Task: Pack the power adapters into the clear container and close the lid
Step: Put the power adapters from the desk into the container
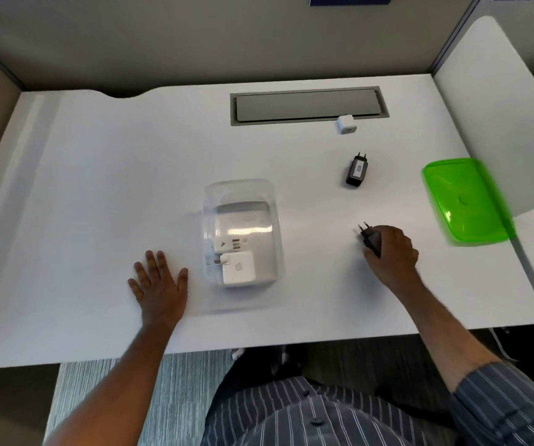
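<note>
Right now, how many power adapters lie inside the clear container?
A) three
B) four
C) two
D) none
C: two white adapters lie inside the clear container; a black one and a small white one sit on the desk, and the right hand holds another black adapter.

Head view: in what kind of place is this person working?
Probably an office cubicle or study carrel: a white desk enclosed by partition walls, with a cable hatch set into the desk.

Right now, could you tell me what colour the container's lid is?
Translucent bright green; the lid lies at the desk's right edge, seen clearly in the head view.
</note>
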`<state>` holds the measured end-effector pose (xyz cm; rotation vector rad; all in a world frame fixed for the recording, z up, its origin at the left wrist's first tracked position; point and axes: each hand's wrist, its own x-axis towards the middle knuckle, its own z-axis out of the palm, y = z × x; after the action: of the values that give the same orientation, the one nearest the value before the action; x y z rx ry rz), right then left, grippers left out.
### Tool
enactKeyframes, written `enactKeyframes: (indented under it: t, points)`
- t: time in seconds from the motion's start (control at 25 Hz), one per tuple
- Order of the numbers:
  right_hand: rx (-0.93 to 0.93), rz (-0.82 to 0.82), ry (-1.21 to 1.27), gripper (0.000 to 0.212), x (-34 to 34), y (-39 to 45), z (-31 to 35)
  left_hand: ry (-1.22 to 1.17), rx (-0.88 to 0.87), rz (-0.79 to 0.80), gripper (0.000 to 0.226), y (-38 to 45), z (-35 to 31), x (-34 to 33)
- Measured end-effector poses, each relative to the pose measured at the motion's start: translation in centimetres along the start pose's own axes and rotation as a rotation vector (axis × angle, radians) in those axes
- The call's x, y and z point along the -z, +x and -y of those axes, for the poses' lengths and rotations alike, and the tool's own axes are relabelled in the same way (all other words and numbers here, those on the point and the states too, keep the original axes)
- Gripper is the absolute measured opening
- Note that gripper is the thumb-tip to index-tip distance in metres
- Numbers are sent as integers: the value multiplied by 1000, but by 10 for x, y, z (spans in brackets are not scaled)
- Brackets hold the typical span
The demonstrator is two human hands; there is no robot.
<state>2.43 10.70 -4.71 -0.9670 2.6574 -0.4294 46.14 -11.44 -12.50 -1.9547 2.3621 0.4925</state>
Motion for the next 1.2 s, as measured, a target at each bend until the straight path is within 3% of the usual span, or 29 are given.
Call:
enactKeyframes:
  t: [0.24, 0.56, 0.92, 1.08, 1.2]
  points:
    - [21, 3, -81, 57, -10, -6, -11, 18, 13, -12, 78, 1, -1, -2]
    - [90, 39, -267, 51, -5, 4, -7, -3, 29, -34, 83, 0, -2, -2]
    - [19, 145, 169, 38, 12, 1, 44, 2, 13, -116, 82, -3, -4, -9]
    - [84, 151, 456, 54, 25, -4, 97, 3, 17, -162, 79, -6, -5, -9]
    - [207, 184, 533, 68, 39, -8, 139, -7, 15, -176, 78, -7, -5, -9]
